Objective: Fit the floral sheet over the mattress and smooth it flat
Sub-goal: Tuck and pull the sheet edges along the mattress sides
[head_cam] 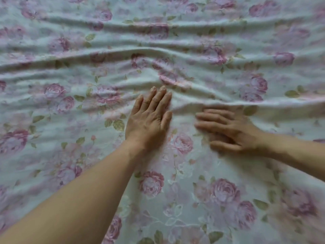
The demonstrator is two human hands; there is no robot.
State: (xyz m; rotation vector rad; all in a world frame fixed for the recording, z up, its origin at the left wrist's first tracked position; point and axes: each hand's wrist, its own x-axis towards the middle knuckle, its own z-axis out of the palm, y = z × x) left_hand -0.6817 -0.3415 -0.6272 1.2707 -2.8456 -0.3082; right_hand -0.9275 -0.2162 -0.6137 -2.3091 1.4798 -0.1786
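The floral sheet (73, 50) fills the whole view, spread over the bed, so the mattress beneath it is hidden. At the left the cloth lies in shallow ripples; long raised folds (123, 51) run across it from side to side, bunching toward the middle. There the person's left hand (149, 120) lies palm down on the sheet, fingers straight and close together, pointing away from the body just short of the nearest ridge, probably placed so as to push that slack outward. Just beside it, to the right, the right hand (228, 128) also rests flat, fingers extended toward the left hand and slightly blurred, its far edge against a fold (263, 103). The near cloth looks smoother, so the smoothing seems partly done
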